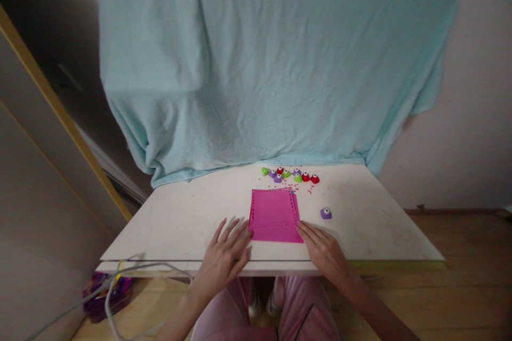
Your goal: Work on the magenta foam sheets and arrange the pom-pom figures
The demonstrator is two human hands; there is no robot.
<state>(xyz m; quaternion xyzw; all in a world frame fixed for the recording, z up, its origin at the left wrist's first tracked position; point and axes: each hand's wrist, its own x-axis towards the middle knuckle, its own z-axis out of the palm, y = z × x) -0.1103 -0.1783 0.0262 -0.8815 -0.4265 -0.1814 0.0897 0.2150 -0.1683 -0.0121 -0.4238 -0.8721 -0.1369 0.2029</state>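
Two overlapping sheets of pink craft paper (274,206) lie near the table's front edge. The upper one has rows of small punched holes along its borders; the lower one shows at the right and front. My left hand (227,248) rests with fingers spread, its fingertips touching the paper's left edge. At the lower right corner, my right hand (323,249) lays its stretched fingers on the paper edge; its thumb is hidden. A purple craft punch (326,213) stands right of the paper, touched by neither hand.
Several small green, purple and red craft punches (298,177) cluster behind the paper, with tiny pink bits (310,191) scattered around. A light blue cloth (276,74) hangs at the back of the white table (180,218). A grey cable (106,282) loops at the left front.
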